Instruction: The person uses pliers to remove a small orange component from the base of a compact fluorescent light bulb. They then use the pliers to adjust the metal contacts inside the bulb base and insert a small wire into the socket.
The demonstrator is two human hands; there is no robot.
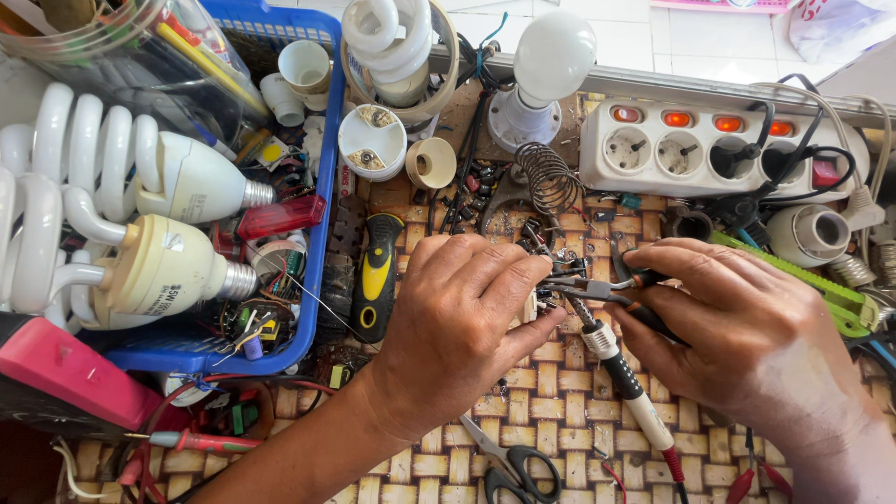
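Observation:
My left hand point(462, 322) is curled over a small part near the middle of the woven mat, its fingertips pinching something mostly hidden. My right hand point(737, 331) grips small pliers point(583, 287) whose jaws point left and meet the part at my left fingertips. A soldering iron point(625, 383) with a black and white handle lies under both hands, its tip near the same spot. What the small part is cannot be told.
A blue basket point(322, 233) at left holds spiral lamps point(140, 271) and electronic scraps. A white power strip point(691, 149) with lit switches sits at the back right beside a round bulb point(551, 61) and a coiled iron stand point(546, 177). Scissors point(513, 467) lie at the front; a black-yellow tool handle point(376, 275) is next to the basket.

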